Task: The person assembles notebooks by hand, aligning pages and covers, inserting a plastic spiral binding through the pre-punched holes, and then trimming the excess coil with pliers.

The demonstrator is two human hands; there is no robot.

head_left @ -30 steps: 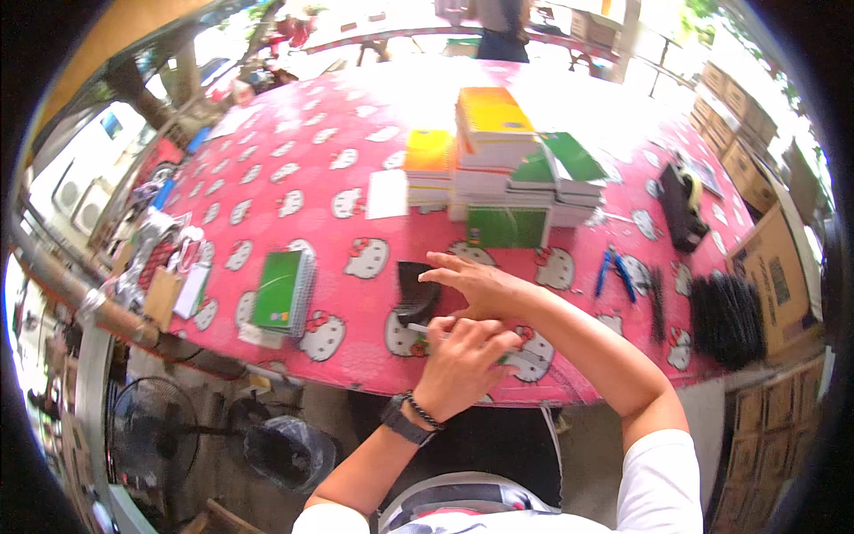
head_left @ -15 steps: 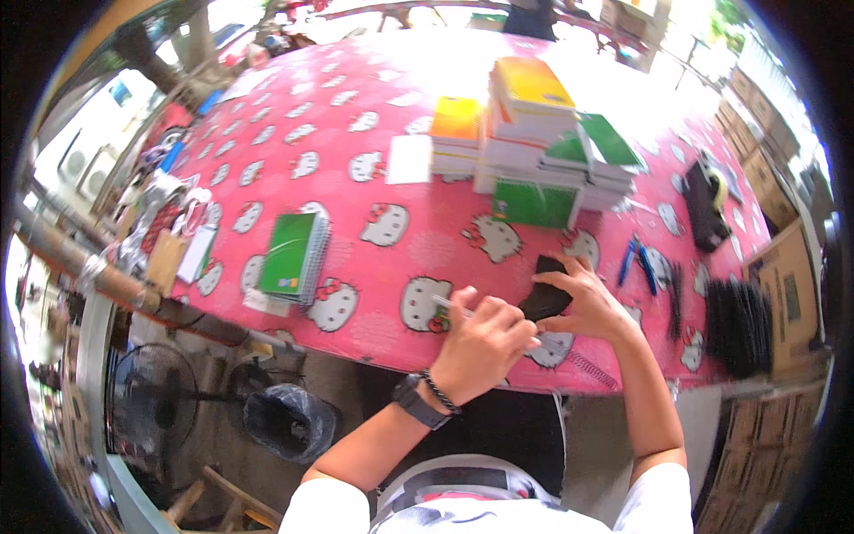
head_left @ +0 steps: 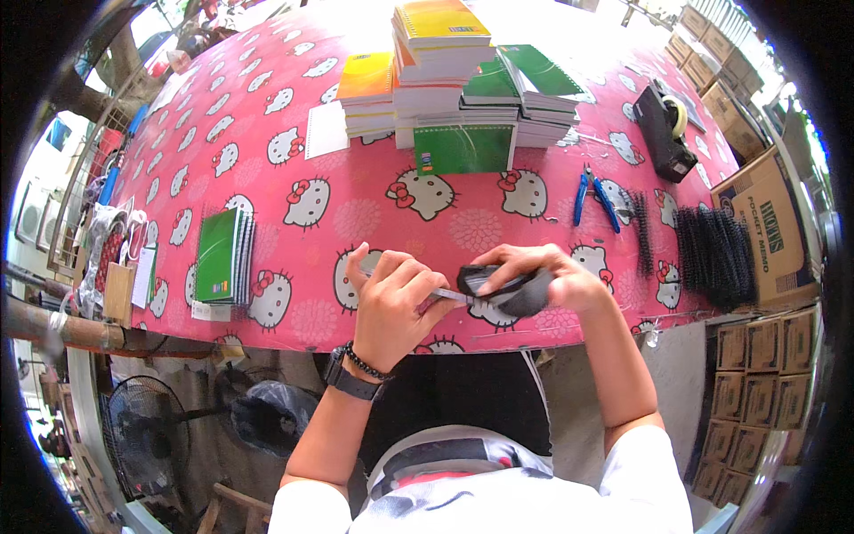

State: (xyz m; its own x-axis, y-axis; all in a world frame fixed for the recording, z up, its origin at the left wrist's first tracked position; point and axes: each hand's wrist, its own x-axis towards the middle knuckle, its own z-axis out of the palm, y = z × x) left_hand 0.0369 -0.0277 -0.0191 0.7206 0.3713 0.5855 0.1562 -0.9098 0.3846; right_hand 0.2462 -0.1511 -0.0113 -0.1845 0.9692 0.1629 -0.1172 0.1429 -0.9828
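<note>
Near the table's front edge, my left hand (head_left: 391, 307) is closed around a slim grey metal tool (head_left: 452, 295), whose exact kind I cannot make out. Its end meets the mouth of a soft black pouch (head_left: 527, 299). My right hand (head_left: 556, 274) grips that pouch from above, thumb and fingers bent round it. How far the tool reaches into the pouch is hidden. Beyond both hands, a green spiral notebook (head_left: 467, 149) leans against stacked notebooks. Blue-handled cutting pliers (head_left: 598, 200) lie to the right.
Yellow-covered notebooks (head_left: 442, 22) and green-covered ones (head_left: 538, 71) form stacks at the back. More green notebooks (head_left: 222, 255) lie at the left. Black spiral binding coils (head_left: 712, 258), a tape dispenser (head_left: 663, 133) and a cardboard box (head_left: 769, 236) stand right. A fan (head_left: 147, 432) is below left.
My view has shifted to the right. The pouch and the tool, which were apart, now meet, and the pouch has tilted in my right hand.
</note>
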